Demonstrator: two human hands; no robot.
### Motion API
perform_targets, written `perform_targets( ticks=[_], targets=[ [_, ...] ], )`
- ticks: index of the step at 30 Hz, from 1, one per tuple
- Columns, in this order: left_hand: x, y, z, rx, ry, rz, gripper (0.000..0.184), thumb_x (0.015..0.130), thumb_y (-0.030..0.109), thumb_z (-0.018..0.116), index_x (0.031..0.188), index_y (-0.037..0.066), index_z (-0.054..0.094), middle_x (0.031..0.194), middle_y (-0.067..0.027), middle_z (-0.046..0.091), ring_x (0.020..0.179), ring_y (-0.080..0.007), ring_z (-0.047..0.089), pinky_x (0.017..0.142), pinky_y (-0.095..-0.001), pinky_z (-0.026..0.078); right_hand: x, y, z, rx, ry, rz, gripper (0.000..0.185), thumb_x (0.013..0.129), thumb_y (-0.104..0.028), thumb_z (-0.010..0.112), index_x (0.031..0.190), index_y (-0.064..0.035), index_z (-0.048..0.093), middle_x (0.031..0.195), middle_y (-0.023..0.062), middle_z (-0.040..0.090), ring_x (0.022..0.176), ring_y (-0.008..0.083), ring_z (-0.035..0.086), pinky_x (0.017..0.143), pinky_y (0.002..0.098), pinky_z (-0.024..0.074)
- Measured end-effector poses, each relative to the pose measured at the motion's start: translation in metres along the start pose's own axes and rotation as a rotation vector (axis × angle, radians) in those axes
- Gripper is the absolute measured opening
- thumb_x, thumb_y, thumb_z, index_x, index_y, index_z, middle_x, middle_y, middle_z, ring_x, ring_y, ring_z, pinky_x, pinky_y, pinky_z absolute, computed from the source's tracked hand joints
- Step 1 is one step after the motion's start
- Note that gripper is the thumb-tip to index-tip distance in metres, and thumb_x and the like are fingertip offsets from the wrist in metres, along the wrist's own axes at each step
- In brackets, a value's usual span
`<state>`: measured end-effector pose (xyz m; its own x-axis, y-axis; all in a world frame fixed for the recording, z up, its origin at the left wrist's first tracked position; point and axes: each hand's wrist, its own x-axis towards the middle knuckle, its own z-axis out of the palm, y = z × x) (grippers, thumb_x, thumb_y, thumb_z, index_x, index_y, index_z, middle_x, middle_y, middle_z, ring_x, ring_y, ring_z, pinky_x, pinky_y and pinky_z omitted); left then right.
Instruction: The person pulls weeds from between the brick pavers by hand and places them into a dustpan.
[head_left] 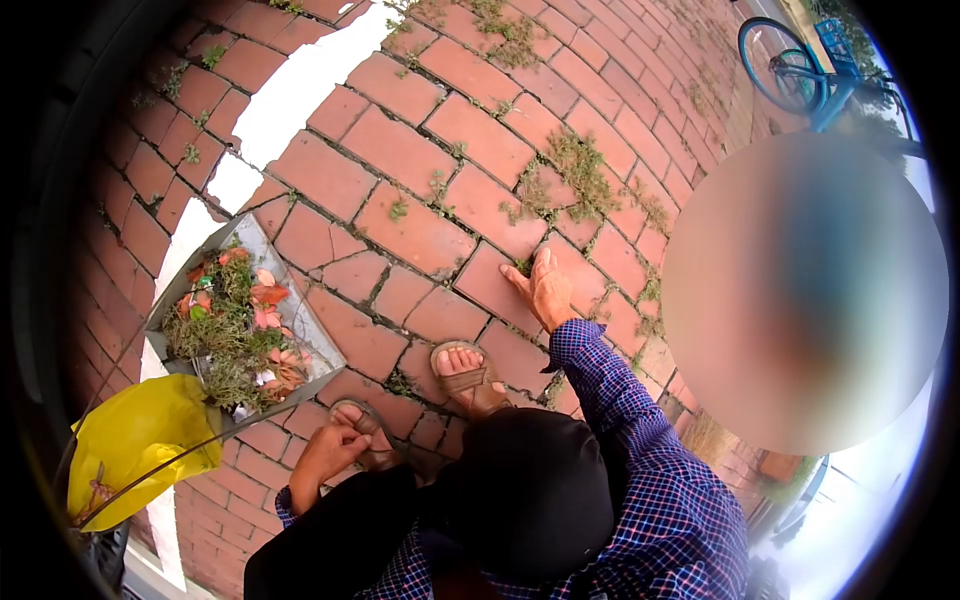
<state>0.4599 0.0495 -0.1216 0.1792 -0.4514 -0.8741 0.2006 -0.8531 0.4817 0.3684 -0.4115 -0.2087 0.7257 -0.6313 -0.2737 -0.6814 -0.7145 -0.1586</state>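
My right hand (545, 290) is stretched out just above or on the red paving bricks, thumb apart from the fingers, and nothing shows in it. Small green weeds (575, 175) grow from the joints beyond it. Nearer my body, my left hand (330, 452) is closed with its fingertips pressed together beside my sandalled foot (380, 452); whatever it may hold cannot be made out. To the left stands a grey metal dustpan (318, 350) filled with pulled weeds (235, 340) and orange-red leaves (268, 290).
A yellow plastic bag (150, 440) lies against the dustpan, with a thin rod (150, 482) across it. A white painted line (300, 85) crosses the bricks. My other sandalled foot (468, 378) is near the middle. A blue bicycle (815, 75) stands far right, above a blurred patch.
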Motion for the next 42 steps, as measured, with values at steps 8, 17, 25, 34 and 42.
perform_targets(
  ticks=[8, 17, 25, 34, 42],
  targets=[
    [-0.003, -0.006, 0.008, -0.037, 0.038, 0.005, 0.035, 0.091, 0.031, 0.071, 0.095, -0.003, 0.076, 0.078, -0.0194, 0.073, 0.072, -0.0279, 0.072, 0.069, -0.0391, 0.055, -0.001, 0.011, 0.016, 0.073, 0.032, -0.057, 0.040, 0.096, -0.042, 0.068, 0.095, -0.0031, 0.056, 0.082, 0.0227, 0.066, 0.071, 0.0410, 0.066, 0.061, 0.0502, 0.0513],
    [-0.002, -0.010, 0.008, 0.001, 0.030, 0.003, 0.036, 0.092, 0.032, 0.070, 0.091, -0.003, 0.076, 0.075, -0.0175, 0.072, 0.071, -0.0272, 0.071, 0.069, -0.0393, 0.055, 0.001, 0.048, 0.053, -0.151, 0.183, -0.441, 0.019, 0.102, -0.019, 0.058, 0.107, -0.0016, 0.063, 0.083, 0.0143, 0.071, 0.078, 0.0301, 0.069, 0.070, 0.0370, 0.0563],
    [-0.005, -0.017, 0.009, 0.052, 0.079, 0.062, 0.036, 0.090, 0.035, 0.069, 0.087, -0.001, 0.075, 0.076, -0.0205, 0.071, 0.072, -0.0354, 0.070, 0.069, -0.0435, 0.054, 0.004, 0.050, 0.006, 0.098, -0.186, -0.314, 0.014, 0.101, -0.017, 0.056, 0.097, -0.0047, 0.060, 0.083, 0.0106, 0.069, 0.079, 0.0271, 0.066, 0.070, 0.0426, 0.0519],
    [0.011, 0.012, -0.002, 0.333, 0.019, 0.124, 0.036, 0.090, 0.035, 0.067, 0.087, 0.000, 0.074, 0.085, -0.0239, 0.071, 0.085, -0.0415, 0.070, 0.078, -0.0467, 0.054, -0.036, -0.108, -0.068, 0.678, -0.240, -0.525, 0.043, 0.098, -0.026, 0.063, 0.130, 0.0019, 0.058, 0.107, 0.0265, 0.064, 0.104, 0.0431, 0.064, 0.086, 0.0486, 0.0525],
    [0.009, -0.017, -0.008, 0.316, 0.089, 0.104, 0.036, 0.090, 0.035, 0.072, 0.089, -0.001, 0.075, 0.076, -0.0212, 0.070, 0.076, -0.0365, 0.070, 0.072, -0.0460, 0.053, 0.022, -0.041, -0.021, 0.210, -0.128, -0.484, 0.040, 0.097, -0.022, 0.065, 0.128, 0.0006, 0.054, 0.112, 0.0189, 0.058, 0.105, 0.0389, 0.060, 0.088, 0.0433, 0.0524]
  ],
)
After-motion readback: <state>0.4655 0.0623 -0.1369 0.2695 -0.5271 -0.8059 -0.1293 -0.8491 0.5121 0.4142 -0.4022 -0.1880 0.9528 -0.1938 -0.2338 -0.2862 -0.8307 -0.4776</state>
